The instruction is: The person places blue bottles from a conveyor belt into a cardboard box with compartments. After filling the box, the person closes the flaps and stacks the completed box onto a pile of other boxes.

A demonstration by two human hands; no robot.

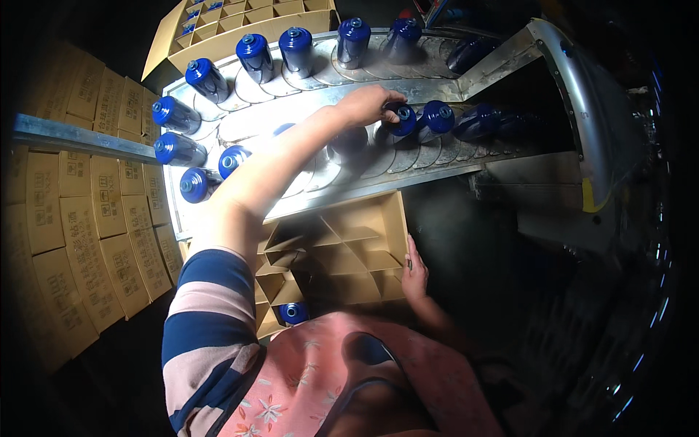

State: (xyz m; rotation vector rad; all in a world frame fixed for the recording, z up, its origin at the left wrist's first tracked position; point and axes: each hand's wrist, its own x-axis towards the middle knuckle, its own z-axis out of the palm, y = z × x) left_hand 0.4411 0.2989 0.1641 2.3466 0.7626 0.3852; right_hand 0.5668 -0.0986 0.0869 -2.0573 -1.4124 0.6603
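Note:
My left hand (368, 107) reaches across a conveyor of overlapping metal plates (287, 87). Its thumb and fingers close around the top of a blue bottle (401, 121) in the near row. Right beside that one stands another blue bottle (438, 116). A divided cardboard box (393, 218) sits in front of me, below the conveyor. One blue bottle (294, 313) is in a near-left compartment. My right hand (415, 273) rests against the box's right side, fingers stretched out. My left forearm hides part of the conveyor and its bottles.
Several blue bottles (254, 58) stand around the conveyor's curve. Beyond it is another divided box (240, 25). Stacked cartons (80, 226) fill the left side, with a metal bar (87, 135) in front. A metal machine guard (568, 95) rises at right; the lower right is dark.

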